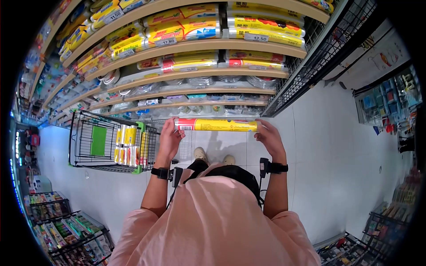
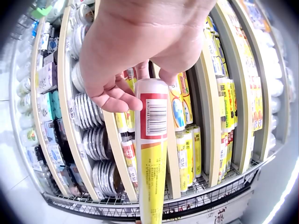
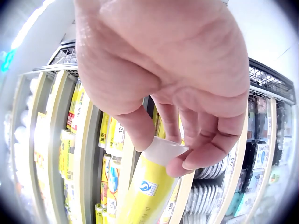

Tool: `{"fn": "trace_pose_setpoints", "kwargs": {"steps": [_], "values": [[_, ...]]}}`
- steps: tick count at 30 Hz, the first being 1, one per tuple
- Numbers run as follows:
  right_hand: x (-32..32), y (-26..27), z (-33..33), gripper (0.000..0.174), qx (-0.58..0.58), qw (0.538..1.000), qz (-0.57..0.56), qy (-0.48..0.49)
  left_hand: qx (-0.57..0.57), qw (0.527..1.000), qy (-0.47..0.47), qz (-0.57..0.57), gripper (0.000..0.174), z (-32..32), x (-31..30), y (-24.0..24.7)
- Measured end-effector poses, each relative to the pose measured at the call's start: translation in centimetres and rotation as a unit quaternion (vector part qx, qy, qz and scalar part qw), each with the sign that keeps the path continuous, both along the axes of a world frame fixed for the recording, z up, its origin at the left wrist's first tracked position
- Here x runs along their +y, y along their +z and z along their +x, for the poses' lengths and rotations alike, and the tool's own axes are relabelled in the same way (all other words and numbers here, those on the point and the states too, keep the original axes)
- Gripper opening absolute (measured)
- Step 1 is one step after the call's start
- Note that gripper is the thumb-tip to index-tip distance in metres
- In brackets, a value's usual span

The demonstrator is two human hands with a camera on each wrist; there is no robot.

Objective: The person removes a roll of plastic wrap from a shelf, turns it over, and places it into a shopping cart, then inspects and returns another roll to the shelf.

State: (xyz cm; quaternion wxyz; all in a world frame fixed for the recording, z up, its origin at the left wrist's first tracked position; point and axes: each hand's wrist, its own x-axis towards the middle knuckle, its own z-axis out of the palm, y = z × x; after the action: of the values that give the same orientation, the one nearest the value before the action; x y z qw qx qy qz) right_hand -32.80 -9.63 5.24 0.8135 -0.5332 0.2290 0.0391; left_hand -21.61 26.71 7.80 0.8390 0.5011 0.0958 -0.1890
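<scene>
A long yellow roll with a red end band (image 1: 217, 125) is held level in front of the body in the head view. My left hand (image 1: 167, 141) grips its red end. In the left wrist view, a white barcode label (image 2: 156, 117) shows on the red band beside the fingers. The right hand (image 1: 271, 141) grips the opposite end. The right wrist view shows the thumb and fingers around the white tip, above a small blue-and-white mark (image 3: 148, 187) on the yellow wrapping.
Shelves ahead carry similar yellow rolls (image 1: 266, 24) and, lower down, stacked round foil-like dishes (image 2: 88, 112). At left stands a shopping cart (image 1: 80, 146) with several yellow packs (image 1: 126, 150) in it. A black mesh panel (image 1: 293, 84) closes the shelf's right end; tiled floor (image 1: 319, 146) extends right.
</scene>
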Motion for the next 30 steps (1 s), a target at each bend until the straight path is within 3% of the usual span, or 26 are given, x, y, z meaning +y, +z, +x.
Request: {"fn": "trace_pose_setpoints", "kwargs": {"steps": [25, 30], "values": [[0.44, 0.38, -0.08, 0.038, -0.013, 1.0, 0.005, -0.001, 0.012, 1.0, 0.012, -0.009, 0.03, -0.32, 0.65, 0.03], [0.33, 0.47, -0.32, 0.042, -0.02, 0.999, -0.037, 0.033, 0.02, 1.0, 0.011, -0.005, 0.03, -0.33, 0.34, -0.02]]}}
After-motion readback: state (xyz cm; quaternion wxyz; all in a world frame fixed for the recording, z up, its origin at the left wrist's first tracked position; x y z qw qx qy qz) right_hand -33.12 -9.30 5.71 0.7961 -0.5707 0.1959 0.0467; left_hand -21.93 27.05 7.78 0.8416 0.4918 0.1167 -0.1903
